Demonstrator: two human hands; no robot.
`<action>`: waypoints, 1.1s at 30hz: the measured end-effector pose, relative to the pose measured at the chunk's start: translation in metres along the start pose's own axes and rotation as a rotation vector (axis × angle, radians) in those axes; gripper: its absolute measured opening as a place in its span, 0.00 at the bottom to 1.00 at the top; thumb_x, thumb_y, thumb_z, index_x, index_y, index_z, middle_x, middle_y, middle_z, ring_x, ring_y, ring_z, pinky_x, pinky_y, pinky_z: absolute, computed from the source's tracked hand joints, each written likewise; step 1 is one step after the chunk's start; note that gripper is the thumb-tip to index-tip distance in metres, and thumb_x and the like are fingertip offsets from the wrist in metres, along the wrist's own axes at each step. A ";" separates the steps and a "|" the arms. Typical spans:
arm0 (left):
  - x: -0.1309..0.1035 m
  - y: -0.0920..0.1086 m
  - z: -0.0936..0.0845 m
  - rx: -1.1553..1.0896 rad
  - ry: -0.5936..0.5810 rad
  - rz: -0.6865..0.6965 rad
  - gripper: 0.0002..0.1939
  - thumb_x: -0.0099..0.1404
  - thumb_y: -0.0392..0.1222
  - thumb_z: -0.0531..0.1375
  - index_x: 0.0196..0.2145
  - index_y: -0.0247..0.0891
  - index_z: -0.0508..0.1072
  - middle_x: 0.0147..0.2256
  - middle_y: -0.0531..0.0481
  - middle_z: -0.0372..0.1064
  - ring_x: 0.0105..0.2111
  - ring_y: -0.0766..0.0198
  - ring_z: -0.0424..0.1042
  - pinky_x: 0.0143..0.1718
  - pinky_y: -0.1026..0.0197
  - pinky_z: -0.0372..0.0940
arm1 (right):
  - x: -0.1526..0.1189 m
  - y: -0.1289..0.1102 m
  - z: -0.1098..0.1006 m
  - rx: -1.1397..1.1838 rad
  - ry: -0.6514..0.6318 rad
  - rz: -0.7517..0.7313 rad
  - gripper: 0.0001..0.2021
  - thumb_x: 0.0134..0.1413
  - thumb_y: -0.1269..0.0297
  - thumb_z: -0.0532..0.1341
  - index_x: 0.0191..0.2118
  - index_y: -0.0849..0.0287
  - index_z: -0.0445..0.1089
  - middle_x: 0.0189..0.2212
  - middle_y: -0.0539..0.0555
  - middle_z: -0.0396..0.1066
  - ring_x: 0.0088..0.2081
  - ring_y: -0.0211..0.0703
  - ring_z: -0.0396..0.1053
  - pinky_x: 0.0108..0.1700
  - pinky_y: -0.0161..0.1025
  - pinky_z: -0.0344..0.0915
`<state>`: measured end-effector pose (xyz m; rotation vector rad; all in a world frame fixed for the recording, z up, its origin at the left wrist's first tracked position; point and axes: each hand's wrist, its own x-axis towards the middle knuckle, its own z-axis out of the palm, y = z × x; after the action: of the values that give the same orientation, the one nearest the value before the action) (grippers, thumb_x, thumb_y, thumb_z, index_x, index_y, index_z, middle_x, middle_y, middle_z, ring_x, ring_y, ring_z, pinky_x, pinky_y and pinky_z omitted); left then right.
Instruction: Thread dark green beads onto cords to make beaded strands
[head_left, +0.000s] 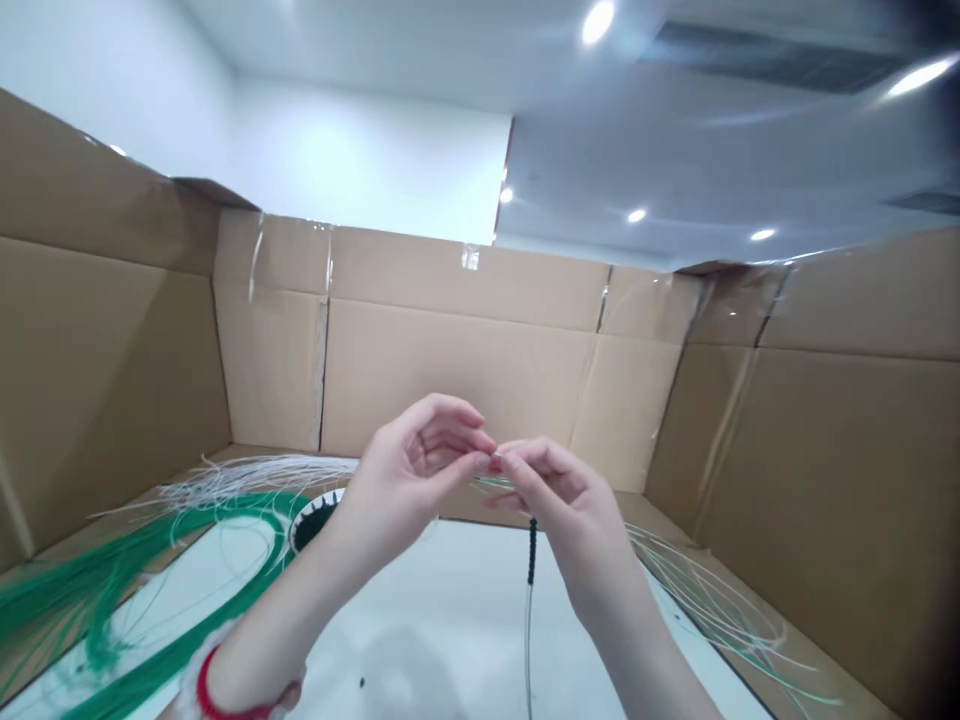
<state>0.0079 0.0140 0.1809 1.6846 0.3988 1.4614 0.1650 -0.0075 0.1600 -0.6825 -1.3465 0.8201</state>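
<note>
Both my hands are raised over the white board, their fingertips meeting at a tiny pale item too small to make out. My left hand (420, 465) pinches it between thumb and fingers. From the other side, my right hand (559, 490) closes thumb and index finger on the same spot. Below my right hand hangs a pale strand (528, 640), its upper part covered by a dark beaded section (532, 555); its top end is hidden behind the fingers.
Green thread bundles (172, 660) and white strands (247, 480) lie left, near a round container (304, 520) of dark bits. More pale strands (720, 600) spread right. A small dark bead (362, 682) rests on the white board (465, 620). Cardboard walls (450, 370) surround the area.
</note>
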 end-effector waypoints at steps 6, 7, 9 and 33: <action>-0.015 -0.026 -0.010 0.016 0.070 -0.021 0.08 0.64 0.32 0.66 0.39 0.41 0.72 0.33 0.55 0.77 0.36 0.70 0.76 0.38 0.73 0.72 | -0.002 0.021 0.004 0.004 -0.043 0.048 0.09 0.56 0.57 0.69 0.30 0.55 0.78 0.34 0.51 0.77 0.34 0.37 0.74 0.34 0.29 0.77; -0.017 -0.028 -0.011 0.024 0.092 -0.019 0.08 0.64 0.31 0.66 0.39 0.41 0.72 0.33 0.55 0.77 0.36 0.70 0.76 0.38 0.72 0.72 | -0.002 0.023 0.005 -0.006 -0.048 0.062 0.09 0.56 0.57 0.69 0.29 0.55 0.78 0.35 0.51 0.77 0.34 0.37 0.74 0.34 0.29 0.77; -0.020 -0.033 -0.013 0.053 0.119 0.012 0.09 0.65 0.30 0.64 0.40 0.42 0.72 0.34 0.55 0.76 0.36 0.70 0.76 0.39 0.72 0.72 | -0.002 0.027 0.007 -0.015 -0.048 0.084 0.09 0.57 0.57 0.69 0.29 0.55 0.78 0.35 0.51 0.76 0.35 0.37 0.73 0.35 0.29 0.77; -0.017 -0.044 -0.024 0.148 0.036 0.038 0.07 0.63 0.30 0.65 0.37 0.40 0.72 0.33 0.56 0.75 0.35 0.72 0.77 0.39 0.73 0.72 | -0.005 0.037 0.001 -0.178 -0.076 0.063 0.09 0.60 0.55 0.66 0.33 0.53 0.78 0.33 0.51 0.77 0.37 0.40 0.75 0.37 0.32 0.79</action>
<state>-0.0069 0.0371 0.1350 1.7929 0.5076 1.5230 0.1595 0.0087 0.1269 -0.8437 -1.4852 0.7880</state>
